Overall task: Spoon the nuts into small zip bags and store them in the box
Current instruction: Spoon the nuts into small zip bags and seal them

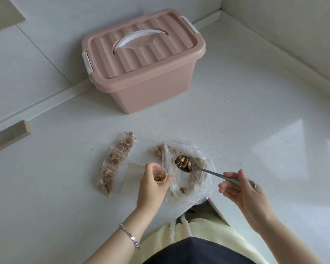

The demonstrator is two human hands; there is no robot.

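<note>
My left hand [151,184] holds a small zip bag [160,175] upright with its mouth open; some nuts lie inside. My right hand [244,189] grips the handle of a metal spoon [208,170] whose bowl is heaped with nuts [183,161]. The spoon bowl hovers over a large clear plastic bag [187,187] that has a few nuts left in it, just right of the small bag. Three filled zip bags [114,159] with red seal lines lie in a row to the left. The pink box [143,73] stands farther back, lid closed.
An empty zip bag [131,173] lies flat beside my left hand. The white counter [236,121] meets walls at the back and right. Its front edge cuts in near my body. A wooden handle [10,136] sticks out at the left.
</note>
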